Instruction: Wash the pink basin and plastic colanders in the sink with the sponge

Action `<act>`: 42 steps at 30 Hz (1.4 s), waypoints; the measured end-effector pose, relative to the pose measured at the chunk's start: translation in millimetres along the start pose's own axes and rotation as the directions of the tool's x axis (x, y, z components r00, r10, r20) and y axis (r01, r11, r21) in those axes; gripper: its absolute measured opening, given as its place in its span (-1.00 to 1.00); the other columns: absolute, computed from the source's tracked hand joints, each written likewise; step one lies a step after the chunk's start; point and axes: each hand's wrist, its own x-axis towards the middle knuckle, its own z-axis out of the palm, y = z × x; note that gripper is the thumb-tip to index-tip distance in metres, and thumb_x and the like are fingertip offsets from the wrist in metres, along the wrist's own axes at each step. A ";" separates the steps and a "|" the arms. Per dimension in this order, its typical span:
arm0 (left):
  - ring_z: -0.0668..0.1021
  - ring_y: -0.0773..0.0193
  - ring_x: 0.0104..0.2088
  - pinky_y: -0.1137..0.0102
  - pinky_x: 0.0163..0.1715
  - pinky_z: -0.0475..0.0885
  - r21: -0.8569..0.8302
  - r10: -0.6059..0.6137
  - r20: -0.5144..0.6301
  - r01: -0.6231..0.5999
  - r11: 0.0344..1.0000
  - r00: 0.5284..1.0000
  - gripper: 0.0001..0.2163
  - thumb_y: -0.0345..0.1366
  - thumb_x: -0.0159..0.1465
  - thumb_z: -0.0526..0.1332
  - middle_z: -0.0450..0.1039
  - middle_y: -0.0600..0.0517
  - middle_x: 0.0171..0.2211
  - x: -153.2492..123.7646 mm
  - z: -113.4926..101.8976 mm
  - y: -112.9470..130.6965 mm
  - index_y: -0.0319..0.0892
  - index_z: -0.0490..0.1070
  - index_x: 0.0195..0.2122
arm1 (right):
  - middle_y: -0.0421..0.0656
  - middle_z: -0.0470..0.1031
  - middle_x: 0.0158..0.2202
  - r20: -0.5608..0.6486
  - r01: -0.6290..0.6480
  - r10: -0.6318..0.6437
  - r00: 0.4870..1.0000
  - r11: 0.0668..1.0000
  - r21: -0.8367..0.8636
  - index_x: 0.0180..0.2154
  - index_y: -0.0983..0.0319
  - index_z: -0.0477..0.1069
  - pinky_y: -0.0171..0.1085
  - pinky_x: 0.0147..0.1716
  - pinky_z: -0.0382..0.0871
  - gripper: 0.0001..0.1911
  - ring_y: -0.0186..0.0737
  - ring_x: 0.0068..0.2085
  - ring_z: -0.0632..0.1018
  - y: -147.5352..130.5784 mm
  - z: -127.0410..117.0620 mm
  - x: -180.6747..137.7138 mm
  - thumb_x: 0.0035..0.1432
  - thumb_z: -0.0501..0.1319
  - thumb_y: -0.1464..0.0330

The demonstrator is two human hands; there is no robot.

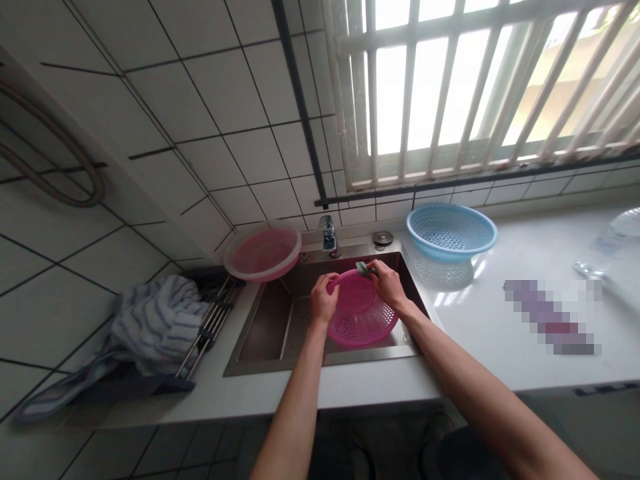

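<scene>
A bright pink plastic colander (361, 320) is tilted inside the steel sink (263, 330), its perforated bowl facing me. My left hand (325, 298) is closed on the colander's left rim, thumb on the inner side. In my right hand (388, 283) is a small green scouring pad (364, 269), pinched against the far right part of the rim. Some of the pad is hidden by my fingers. The chrome faucet (328, 235) stands behind the colander, and I cannot make out running water.
Left of the faucet sits a pink basin (263, 252); right of the sink, a light blue colander (450, 233). A striped cloth (155, 320) lies by a metal rack (213, 327). A clear plastic bottle (617, 237) and a pixelated object (547, 320) lie on the right counter.
</scene>
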 end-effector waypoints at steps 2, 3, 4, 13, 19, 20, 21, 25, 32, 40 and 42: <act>0.65 0.22 -0.18 0.33 -0.08 0.53 -0.031 -0.048 0.008 0.048 0.998 0.999 -0.82 -0.46 0.31 0.23 0.63 0.02 -0.17 0.4 0.8 -1.0 -0.08 0.53 -0.14 | -0.12 0.58 -0.09 0.026 0.021 -0.021 0.999 1.000 -0.004 -0.08 0.12 0.46 -0.26 -0.17 0.36 -0.81 -0.12 -0.15 0.59 -3.4 1.7 -1.2 0.33 0.16 0.46; 0.66 0.22 -0.20 0.35 -0.11 0.54 -0.045 -0.066 0.016 0.067 0.997 0.998 -0.83 -0.45 0.31 0.23 0.63 0.02 -0.20 0.4 1.5 -1.7 -0.08 0.53 -0.15 | -0.13 0.58 -0.10 0.037 0.029 -0.029 0.999 1.000 -0.011 -0.09 0.12 0.46 -0.26 -0.18 0.37 -0.82 -0.14 -0.16 0.59 -4.9 2.6 -1.4 0.33 0.16 0.46; 0.66 0.22 -0.20 0.36 -0.12 0.54 -0.056 -0.070 0.029 0.072 0.996 0.997 -0.84 -0.45 0.31 0.23 0.64 0.03 -0.21 0.1 2.6 -1.9 -0.08 0.53 -0.16 | -0.13 0.57 -0.11 0.049 0.040 -0.039 0.998 0.999 -0.021 -0.11 0.12 0.47 -0.27 -0.18 0.37 -0.83 -0.15 -0.17 0.58 -6.5 3.8 -1.5 0.33 0.17 0.46; 0.66 0.20 -0.16 0.36 -0.08 0.51 -0.025 0.026 0.089 -0.023 0.999 0.996 -0.86 -0.42 0.37 0.19 0.63 0.00 -0.19 -4.6 9.8 10.7 -0.07 0.52 -0.17 | -0.08 0.60 -0.09 0.187 0.250 -0.217 0.958 0.952 -0.179 -0.09 0.11 0.52 -0.24 -0.06 0.37 -0.84 -0.13 -0.13 0.58 -22.6 15.2 -1.0 0.37 0.22 0.45; 0.66 0.18 -0.20 0.36 -0.12 0.52 -0.052 -0.153 -0.267 0.144 0.988 0.951 -0.92 -0.36 0.37 0.21 0.62 -0.03 -0.22 -1.3 -7.3 -12.2 -0.10 0.45 -0.14 | -0.04 0.63 -0.10 -0.091 -0.074 0.068 0.994 0.995 -0.064 -0.06 0.18 0.47 -0.22 -0.16 0.39 -0.85 -0.08 -0.16 0.61 13.8 -0.2 2.8 0.39 0.17 0.35; 0.65 0.19 -0.21 0.36 -0.12 0.52 -0.061 -0.172 -0.300 0.161 0.985 0.938 -0.93 -0.34 0.37 0.21 0.61 -0.02 -0.22 -0.9 -8.8 -16.5 -0.10 0.44 -0.14 | -0.03 0.63 -0.12 -0.110 -0.110 0.104 0.988 0.993 -0.052 -0.07 0.18 0.47 -0.21 -0.17 0.38 -0.85 -0.06 -0.17 0.61 19.9 -2.1 3.1 0.37 0.17 0.33; 0.65 0.19 -0.21 0.36 -0.11 0.52 -0.058 -0.185 -0.298 0.175 0.983 0.936 -0.92 -0.35 0.36 0.22 0.60 -0.02 -0.23 -0.7 -9.3 -19.9 -0.10 0.43 -0.13 | -0.03 0.64 -0.12 -0.118 -0.130 0.124 0.985 0.990 -0.045 -0.08 0.19 0.47 -0.21 -0.17 0.38 -0.85 -0.05 -0.18 0.61 24.2 -3.4 3.3 0.36 0.18 0.33; 0.64 0.15 -0.15 0.29 -0.04 0.53 0.032 -0.170 -0.183 0.178 0.983 0.968 -0.69 -0.43 0.24 0.31 0.60 -0.04 -0.12 -0.2 -6.0 -21.7 -0.10 0.45 0.01 | -0.06 0.63 -0.13 -0.085 -0.091 0.087 0.993 0.995 -0.039 -0.09 0.16 0.46 -0.21 -0.18 0.37 -0.84 -0.07 -0.17 0.61 22.1 -2.9 2.3 0.34 0.15 0.37; 0.68 0.16 -0.10 0.29 0.03 0.53 0.033 -0.062 -0.029 0.062 0.998 0.998 -0.82 -0.40 0.30 0.29 0.67 0.00 -0.12 0.6 -5.0 -7.4 -0.05 0.58 -0.10 | -0.11 0.62 -0.08 -0.008 -0.013 0.013 1.000 1.000 -0.020 -0.08 0.12 0.45 -0.24 -0.16 0.39 -0.82 -0.11 -0.13 0.61 5.2 4.0 -1.4 0.33 0.15 0.42; 0.70 0.17 -0.08 0.30 0.01 0.57 0.004 0.012 0.055 -0.013 1.000 0.998 -0.77 -0.41 0.36 0.25 0.70 0.02 -0.06 -4.8 6.5 5.3 0.00 0.64 -0.07 | -0.13 0.59 -0.10 0.103 0.107 -0.103 0.989 0.994 -0.031 -0.14 0.11 0.54 -0.28 -0.12 0.42 -0.83 -0.16 -0.14 0.61 -6.1 7.2 -2.3 0.31 0.23 0.45; 0.71 0.16 -0.11 0.30 -0.03 0.59 -0.006 -0.002 0.102 0.003 1.000 0.995 -0.77 -0.41 0.36 0.25 0.71 0.03 -0.09 -5.3 10.1 5.1 0.02 0.65 -0.07 | -0.12 0.61 -0.08 0.146 0.160 -0.155 0.977 0.987 -0.022 -0.10 0.10 0.56 -0.28 -0.10 0.43 -0.82 -0.17 -0.11 0.62 -12.7 9.9 -2.8 0.34 0.24 0.44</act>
